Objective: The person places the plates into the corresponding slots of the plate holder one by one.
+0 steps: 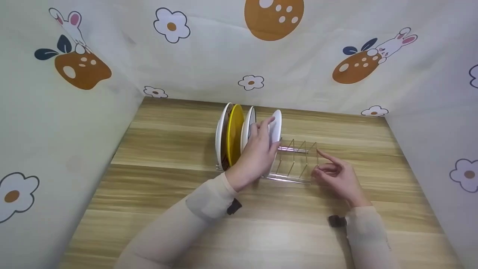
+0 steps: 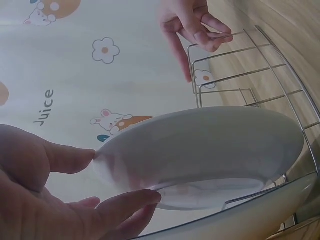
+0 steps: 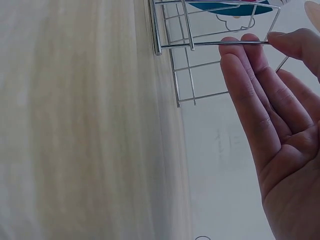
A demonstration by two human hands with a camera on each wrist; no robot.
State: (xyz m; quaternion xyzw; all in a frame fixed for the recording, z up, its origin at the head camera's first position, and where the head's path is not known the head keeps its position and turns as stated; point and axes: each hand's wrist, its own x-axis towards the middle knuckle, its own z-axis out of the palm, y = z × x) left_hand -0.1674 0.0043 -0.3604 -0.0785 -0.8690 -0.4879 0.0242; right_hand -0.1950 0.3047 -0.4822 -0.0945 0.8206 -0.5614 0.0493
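A wire dish rack [image 1: 287,180] stands on the wooden table with plates upright in its left part. My left hand [image 1: 257,151] pinches the rim of a white plate [image 2: 200,142] between thumb and fingers; this plate stands on edge among the wires, rightmost of the row. My right hand [image 1: 341,179] pinches the wire at the rack's right end, thumb on one side and fingers on the other in the right wrist view. Left of the held plate is another white plate [image 1: 252,113] with a dark rim, partly hidden by my left hand.
Farther left in the rack stand a yellow plate [image 1: 235,134] and a white plate with a brown face [image 1: 219,138]. Bare slots lie between the held plate and my right hand. Printed cloth walls [image 1: 209,63] enclose the table [image 1: 160,149] at the back and sides.
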